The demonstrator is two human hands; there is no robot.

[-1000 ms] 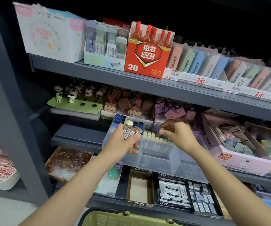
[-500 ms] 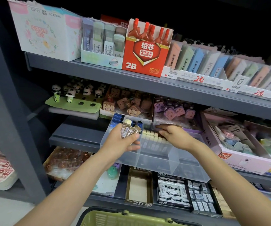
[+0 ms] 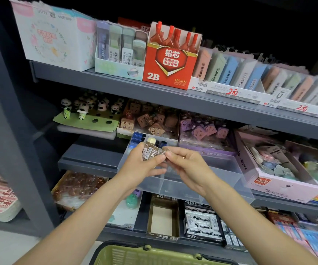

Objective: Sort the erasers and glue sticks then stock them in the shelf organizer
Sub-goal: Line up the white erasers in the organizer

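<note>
My left hand (image 3: 143, 165) grips a small bundle of brown-sleeved 2B erasers (image 3: 150, 151) with cream tips, held above the clear plastic shelf organizer (image 3: 202, 180). My right hand (image 3: 185, 163) has come to the bundle and pinches one brown eraser (image 3: 165, 151) at its right edge with thumb and forefinger. Both hands hover over the organizer's left part. Blue-capped items (image 3: 138, 137) stand in the organizer's back left compartment. My hands hide what lies in the middle compartment.
The organizer sits on the middle shelf, between a panda figure display (image 3: 85, 115) and a pink box (image 3: 280, 169). A red 2B box (image 3: 170, 60) stands on the top shelf. Boxes of 2B and 4B erasers (image 3: 202, 222) lie below. A green basket (image 3: 154, 255) is at the bottom.
My right hand left the organizer's middle compartment and moved left and up to the bundle in my left hand, taking hold of one eraser. The left hand stayed about in place.
</note>
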